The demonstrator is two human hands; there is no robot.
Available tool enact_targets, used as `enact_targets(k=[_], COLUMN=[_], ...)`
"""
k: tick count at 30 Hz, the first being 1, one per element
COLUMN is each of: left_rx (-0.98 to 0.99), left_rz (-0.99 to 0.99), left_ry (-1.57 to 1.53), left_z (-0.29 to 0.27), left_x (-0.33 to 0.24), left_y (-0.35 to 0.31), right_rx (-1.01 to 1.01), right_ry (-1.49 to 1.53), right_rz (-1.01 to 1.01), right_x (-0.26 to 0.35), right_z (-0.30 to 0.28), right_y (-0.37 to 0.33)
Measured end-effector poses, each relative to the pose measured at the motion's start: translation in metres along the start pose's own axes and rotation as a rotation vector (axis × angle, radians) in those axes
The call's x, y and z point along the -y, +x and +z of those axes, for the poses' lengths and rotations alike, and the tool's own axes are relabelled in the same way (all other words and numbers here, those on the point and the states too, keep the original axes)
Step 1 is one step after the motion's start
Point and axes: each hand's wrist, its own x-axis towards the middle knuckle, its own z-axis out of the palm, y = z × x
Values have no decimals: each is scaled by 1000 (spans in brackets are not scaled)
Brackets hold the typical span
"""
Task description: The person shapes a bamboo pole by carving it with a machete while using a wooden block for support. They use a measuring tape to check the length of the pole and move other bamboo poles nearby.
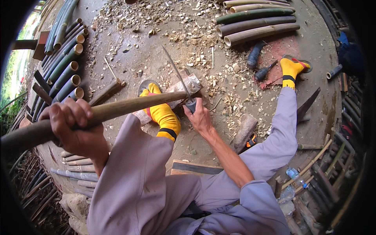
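Note:
My left hand (74,125) is wrapped round a long bamboo pole (137,105), which slants from the left edge up to the middle of the view. Closed round the dark handle of a long thin-bladed knife (177,69) is my right hand (199,116). The blade points up and away and crosses the pole's far end; whether it cuts into the pole I cannot tell. Beneath that end lies a wooden block (192,83), with my left foot in a yellow sock (164,119) beside it.
Wood chips (156,19) litter the ground. Cut bamboo lengths (72,68) lie at the left, and more bamboo poles (258,31) at the upper right. Two dark tools (258,56) rest on a red sheet (278,51). A dark saw blade (308,103) stands beside my right leg.

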Motion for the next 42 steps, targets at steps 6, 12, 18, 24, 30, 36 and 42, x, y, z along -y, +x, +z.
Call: enact_targets(k=[6, 12, 18, 24, 30, 36, 42], left_rx=[61, 99, 335, 335, 359, 549, 74], left_rz=[1, 28, 58, 111, 127, 132, 178], left_ry=[-12, -37, -235, -241, -229, -290, 20], left_z=[-11, -9, -33, -35, -28, -36, -15], left_x=[-3, -5, 1, -2, 0, 0, -9], left_y=[1, -1, -5, -8, -11, -2, -2], right_rx=[-116, -10, -73, -41, 34, -32, 86], right_ry=[190, 103, 175, 120, -73, 180, 71], right_rz=[-114, -45, -137, -136, -65, -127, -61], right_x=[19, -17, -6, 2, -14, -6, -13], right_z=[-13, 11, -1, -5, 2, -4, -4], right_y=[-6, 5, -9, -7, 1, -7, 5])
